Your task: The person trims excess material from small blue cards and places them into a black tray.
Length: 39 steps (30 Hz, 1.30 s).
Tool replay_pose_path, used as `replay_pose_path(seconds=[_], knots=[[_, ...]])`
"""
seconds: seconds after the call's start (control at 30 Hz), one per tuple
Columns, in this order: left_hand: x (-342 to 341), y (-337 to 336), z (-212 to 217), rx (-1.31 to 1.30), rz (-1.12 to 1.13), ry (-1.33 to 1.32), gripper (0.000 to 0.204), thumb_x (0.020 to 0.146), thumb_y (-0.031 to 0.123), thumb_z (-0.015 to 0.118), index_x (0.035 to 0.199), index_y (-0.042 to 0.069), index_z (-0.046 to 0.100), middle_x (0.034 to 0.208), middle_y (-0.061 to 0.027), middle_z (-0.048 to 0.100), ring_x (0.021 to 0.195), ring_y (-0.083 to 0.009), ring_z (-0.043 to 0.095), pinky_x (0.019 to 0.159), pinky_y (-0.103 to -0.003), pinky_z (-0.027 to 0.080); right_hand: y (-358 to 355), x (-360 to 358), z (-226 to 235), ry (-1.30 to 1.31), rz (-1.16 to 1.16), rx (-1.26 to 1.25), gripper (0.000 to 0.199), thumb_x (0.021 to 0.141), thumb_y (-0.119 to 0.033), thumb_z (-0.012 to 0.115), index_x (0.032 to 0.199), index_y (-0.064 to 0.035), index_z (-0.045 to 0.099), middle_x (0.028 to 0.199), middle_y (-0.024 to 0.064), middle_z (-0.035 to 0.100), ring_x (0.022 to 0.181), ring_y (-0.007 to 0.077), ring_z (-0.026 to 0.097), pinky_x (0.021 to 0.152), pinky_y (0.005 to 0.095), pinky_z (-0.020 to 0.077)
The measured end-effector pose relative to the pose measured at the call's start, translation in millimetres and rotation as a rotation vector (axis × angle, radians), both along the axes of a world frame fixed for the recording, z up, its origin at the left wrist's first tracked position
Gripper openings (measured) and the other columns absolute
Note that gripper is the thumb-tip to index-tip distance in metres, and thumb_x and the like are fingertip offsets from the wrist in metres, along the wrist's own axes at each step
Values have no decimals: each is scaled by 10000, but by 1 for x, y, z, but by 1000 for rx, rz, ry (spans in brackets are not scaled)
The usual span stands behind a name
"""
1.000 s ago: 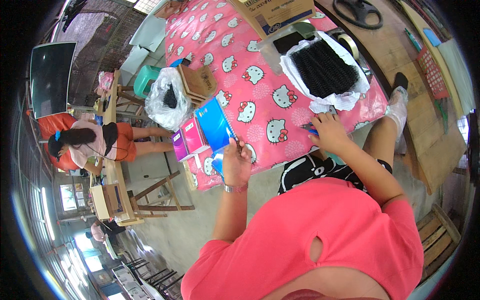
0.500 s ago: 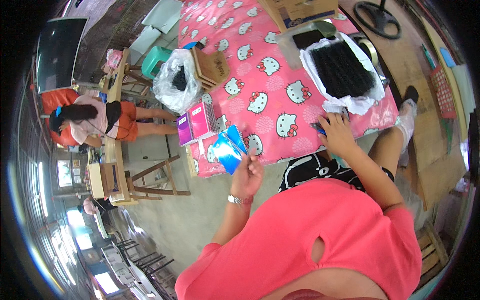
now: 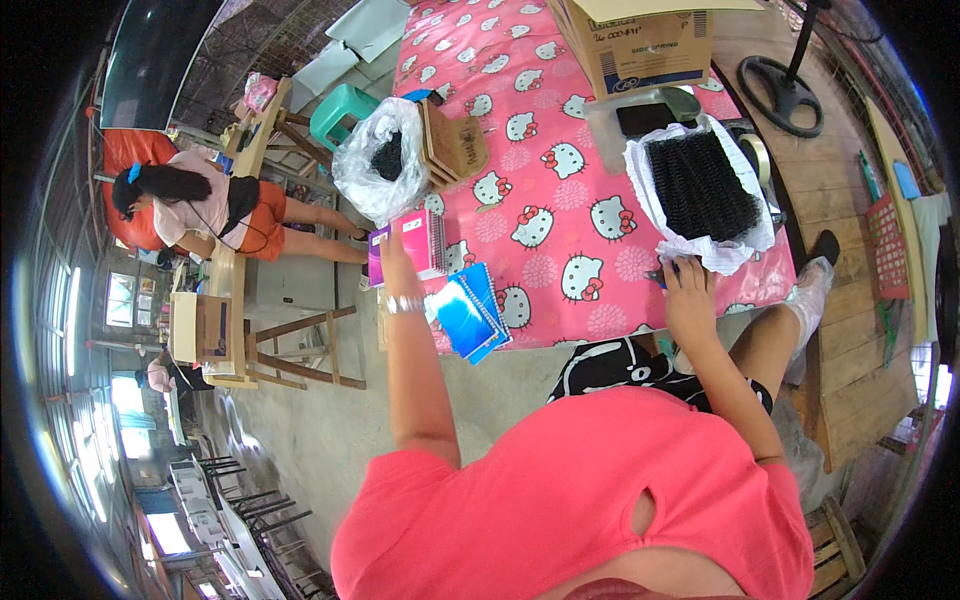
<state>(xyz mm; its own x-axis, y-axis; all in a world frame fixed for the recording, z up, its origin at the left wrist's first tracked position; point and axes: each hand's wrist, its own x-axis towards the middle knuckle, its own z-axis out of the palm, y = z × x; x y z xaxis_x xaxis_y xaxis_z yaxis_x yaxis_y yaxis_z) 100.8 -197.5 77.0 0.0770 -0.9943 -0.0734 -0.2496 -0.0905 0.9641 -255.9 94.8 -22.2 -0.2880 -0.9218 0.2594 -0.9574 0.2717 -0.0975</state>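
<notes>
My left hand (image 3: pixel 399 262) reaches onto the purple-and-pink spiral notebooks (image 3: pixel 426 240) at the table's near left corner. Its fingers are foreshortened, and their grip cannot be made out. Close to that forearm, two blue spiral notebooks (image 3: pixel 470 312) lie overlapped at the table's front edge. My right hand (image 3: pixel 688 290) rests at the front edge, fingers curled over a small dark-and-blue tool (image 3: pixel 656 277), mostly hidden. Just beyond it, rows of black curly fibre (image 3: pixel 703 185) lie on a white cloth (image 3: pixel 712 255).
A pink patterned cover (image 3: pixel 560 235) spans the table. On it are a plastic bag (image 3: pixel 375 165) with black material, wooden boards (image 3: pixel 452 145), a phone (image 3: pixel 645 118) and a cardboard box (image 3: pixel 640 50). Another person (image 3: pixel 215 205) stands at a bench on the left.
My left hand has left the blue notebooks and moved forward and left to the purple-and-pink ones. The blue notebooks now lie on the table. My right hand stays near the cloth.
</notes>
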Motion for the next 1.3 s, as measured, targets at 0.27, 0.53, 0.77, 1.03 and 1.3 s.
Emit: replay_pose_path(seconds=[0.27, 0.53, 0.77, 1.03, 1.3], knots=[[9, 114, -79, 269, 33, -126, 588, 938, 430, 487, 1319, -18, 507, 1225, -184, 606, 1112, -294, 579, 942, -404, 433, -48, 72, 38, -1441, 241, 112, 477, 928, -304, 614, 1267, 26, 556, 1225, 185, 611, 1163, 298, 568, 998, 398, 429], [-33, 121, -76, 543, -217, 94, 518, 829, 257, 648, 1259, -14, 545, 1171, -130, 626, 1057, -245, 598, 915, -387, 476, -85, 149, -4, -2049, -90, 277, 473, 918, -231, 608, 1274, 62, 505, 1178, 190, 631, 1017, 267, 642, 904, 374, 504], [-99, 141, -52, 564, -366, 522, 439, 793, 83, 590, 1217, 38, 482, 1186, -108, 578, 1084, -230, 565, 912, -393, 488, -67, 81, 45, -1764, -88, 144, 719, 737, -213, 758, 1310, 45, 410, 1175, 204, 576, 1059, 329, 604, 930, 399, 486], [-110, 146, -57, 98, -665, 448, 793, 622, -19, 589, 1359, 85, 314, 1215, -69, 448, 1130, -204, 483, 1010, -338, 390, -58, 51, 28, -1379, 412, -214, 1018, 616, -182, 873, 1433, -58, 279, 1225, 175, 511, 1159, 284, 518, 1012, 390, 410], [-127, 163, -75, 143, -679, 443, 890, 662, 34, 728, 1400, 79, 232, 1278, -105, 444, 1211, -224, 470, 1014, -374, 423, -58, 54, 6, -1405, 418, -177, 1096, 580, -162, 907, 1477, -54, 288, 1345, 182, 482, 1252, 274, 483, 1072, 379, 372]])
